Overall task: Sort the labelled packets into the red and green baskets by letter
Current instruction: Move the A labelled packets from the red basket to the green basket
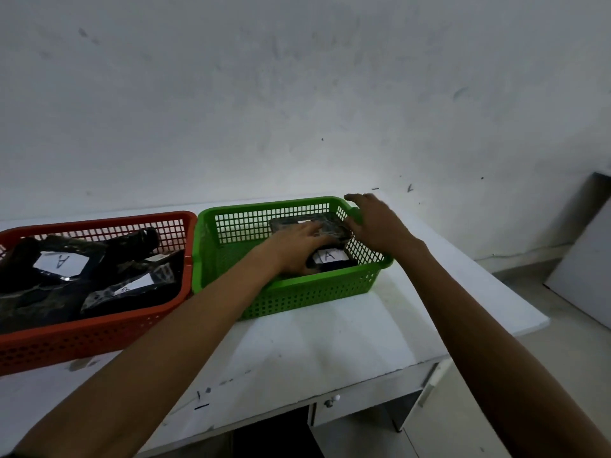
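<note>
A green basket (297,292) stands on the white table, right of a red basket (82,338). Inside the green basket lie dark packets: one with a white label reading A (330,257) near the front right, another (324,224) behind it. My left hand (297,249) reaches into the green basket and rests flat on these packets, fingers spread. My right hand (377,223) hovers over the basket's right rim, fingers apart, holding nothing. The red basket holds several dark packets, one labelled A (62,262).
The white table (330,352) ends at its right edge near a grey floor. A drawer with a small knob (332,400) sits under the table front. A pale wall stands close behind both baskets. A grey board (585,259) leans at far right.
</note>
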